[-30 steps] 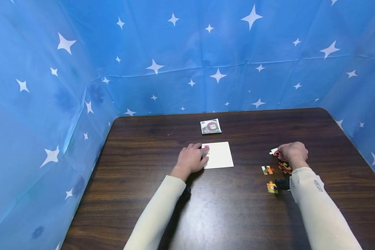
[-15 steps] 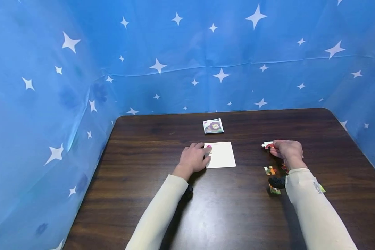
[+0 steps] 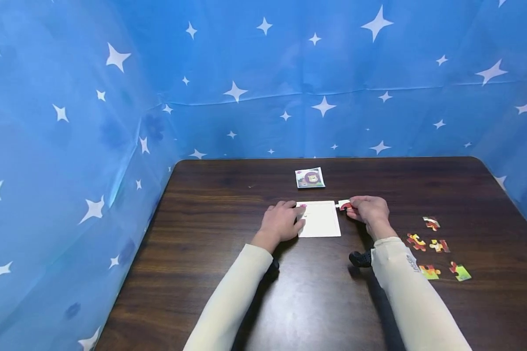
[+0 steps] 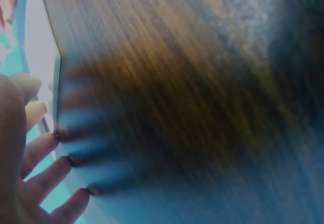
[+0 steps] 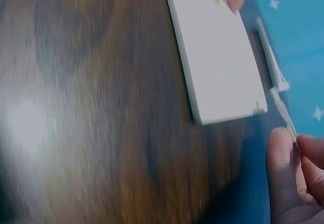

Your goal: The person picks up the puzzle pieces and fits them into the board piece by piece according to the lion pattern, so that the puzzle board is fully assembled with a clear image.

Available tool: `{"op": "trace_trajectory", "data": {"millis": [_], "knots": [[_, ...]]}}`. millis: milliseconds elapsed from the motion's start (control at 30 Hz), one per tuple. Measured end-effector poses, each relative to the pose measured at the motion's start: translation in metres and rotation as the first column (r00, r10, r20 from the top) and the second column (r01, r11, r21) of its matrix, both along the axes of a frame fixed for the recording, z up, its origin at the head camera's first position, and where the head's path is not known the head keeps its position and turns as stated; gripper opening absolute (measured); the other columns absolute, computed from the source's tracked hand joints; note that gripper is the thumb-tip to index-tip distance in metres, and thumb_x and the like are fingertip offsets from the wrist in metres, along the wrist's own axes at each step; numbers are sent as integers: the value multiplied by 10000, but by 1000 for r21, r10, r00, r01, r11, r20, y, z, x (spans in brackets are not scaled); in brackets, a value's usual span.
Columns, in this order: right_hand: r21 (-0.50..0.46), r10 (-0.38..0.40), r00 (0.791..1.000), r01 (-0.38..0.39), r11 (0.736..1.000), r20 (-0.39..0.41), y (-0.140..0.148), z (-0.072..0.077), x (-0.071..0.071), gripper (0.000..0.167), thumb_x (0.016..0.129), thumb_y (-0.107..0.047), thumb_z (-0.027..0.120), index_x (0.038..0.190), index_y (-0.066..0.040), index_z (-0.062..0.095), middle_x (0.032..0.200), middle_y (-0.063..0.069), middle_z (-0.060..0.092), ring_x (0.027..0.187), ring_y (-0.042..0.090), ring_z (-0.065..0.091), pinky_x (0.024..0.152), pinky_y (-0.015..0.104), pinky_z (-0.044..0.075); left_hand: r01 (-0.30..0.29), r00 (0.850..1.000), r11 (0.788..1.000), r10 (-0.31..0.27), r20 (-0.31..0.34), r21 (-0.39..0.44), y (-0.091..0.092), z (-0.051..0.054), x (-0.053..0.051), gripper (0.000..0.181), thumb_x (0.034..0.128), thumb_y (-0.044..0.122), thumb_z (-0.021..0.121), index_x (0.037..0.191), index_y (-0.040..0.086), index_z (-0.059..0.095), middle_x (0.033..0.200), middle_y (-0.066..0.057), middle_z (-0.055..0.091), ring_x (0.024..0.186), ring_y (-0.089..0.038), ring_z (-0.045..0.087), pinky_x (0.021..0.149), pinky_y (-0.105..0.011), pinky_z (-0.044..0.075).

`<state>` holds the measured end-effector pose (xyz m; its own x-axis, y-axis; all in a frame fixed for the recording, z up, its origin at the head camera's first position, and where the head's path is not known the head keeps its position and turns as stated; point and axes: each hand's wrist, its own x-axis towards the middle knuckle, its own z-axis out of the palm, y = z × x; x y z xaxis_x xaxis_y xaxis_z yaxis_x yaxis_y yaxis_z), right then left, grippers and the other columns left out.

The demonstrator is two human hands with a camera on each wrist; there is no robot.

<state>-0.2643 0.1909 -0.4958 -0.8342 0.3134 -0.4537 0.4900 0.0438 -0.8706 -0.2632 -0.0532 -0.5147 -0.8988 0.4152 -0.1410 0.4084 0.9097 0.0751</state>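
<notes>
A flat white puzzle board [image 3: 319, 220] lies in the middle of the table, with a small pink patch [image 3: 303, 207] at its far left corner. My left hand [image 3: 281, 222] rests at the board's left edge, thumb and forefinger on it. In the left wrist view the other fingers [image 4: 46, 179] are spread, their tips on the table. My right hand [image 3: 371, 213] pinches a white and red puzzle piece [image 3: 344, 204] between thumb and fingers, just off the board's far right corner. The right wrist view shows that piece [image 5: 283, 111] edge-on, above the table.
Several loose puzzle pieces [image 3: 439, 245] lie scattered on the right of the dark wooden table [image 3: 219, 234]. Behind the board is a small lion picture card [image 3: 310, 178]. A blue starred curtain [image 3: 263, 122] stands along the back and sides.
My right hand has picked the white and red piece out from the loose ones and carried it left to the board. The left hand has stayed at the board's edge.
</notes>
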Motion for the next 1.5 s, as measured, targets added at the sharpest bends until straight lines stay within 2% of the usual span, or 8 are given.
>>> {"op": "trace_trajectory", "data": {"millis": [333, 500, 733, 1000, 1200, 1500], "knots": [[8, 38, 999, -38, 999, -9, -33, -6, -1, 287, 1021, -114, 584, 1254, 29, 671, 833, 27, 689, 603, 14, 686, 676, 205, 598, 8, 1000, 1000, -8, -9, -19, 4, -3, 1, 494, 1058, 479, 431, 1537, 359, 443, 1576, 21, 468, 1440, -223, 455, 1115, -470, 437], [17, 30, 1000, -30, 999, -6, -45, -10, -2, 272, 1007, -91, 593, 1227, 39, 685, 839, 55, 692, 591, 20, 673, 650, 205, 598, 8, 1000, 1000, -8, -11, -16, 7, -6, 2, 496, 1048, 486, 447, 1525, 352, 467, 1561, 16, 487, 1424, -221, 473, 1108, -475, 442], [28, 28, 1000, -28, 999, 5, -56, -14, -2, 252, 992, -58, 594, 1197, 43, 698, 816, 58, 698, 548, 23, 670, 619, 206, 595, -3, 1000, 1000, 3, -13, -19, 11, -9, 3, 491, 1043, 502, 451, 1509, 354, 491, 1562, 22, 487, 1431, -207, 465, 1103, -452, 450], [75, 56, 998, -53, 996, -31, -61, -14, -4, 235, 980, -59, 615, 1155, 63, 713, 741, 35, 696, 525, 8, 652, 601, 198, 589, -16, 1000, 1000, 16, -1, -13, 12, -5, 1, 495, 1040, 507, 463, 1507, 345, 496, 1573, 26, 473, 1443, -203, 450, 1132, -454, 425], [180, 87, 995, -76, 981, -52, -67, -14, -8, 217, 972, -59, 604, 1099, 45, 746, 725, 38, 712, 515, 2, 646, 566, 181, 574, -9, 1000, 1000, 9, -11, -18, 9, -2, -1, 499, 1039, 513, 466, 1526, 410, 439, 1562, 32, 480, 1422, -210, 470, 1117, -469, 434], [317, 144, 989, -125, 940, -38, -75, -13, -11, 209, 977, -90, 600, 1055, -2, 774, 797, 84, 766, 548, 14, 659, 517, 144, 529, 9, 999, 995, -12, -30, -100, 6, 1, 1, 485, 1048, 538, 422, 1529, 494, 383, 1558, 25, 456, 1389, -238, 476, 1076, -482, 456]]}}
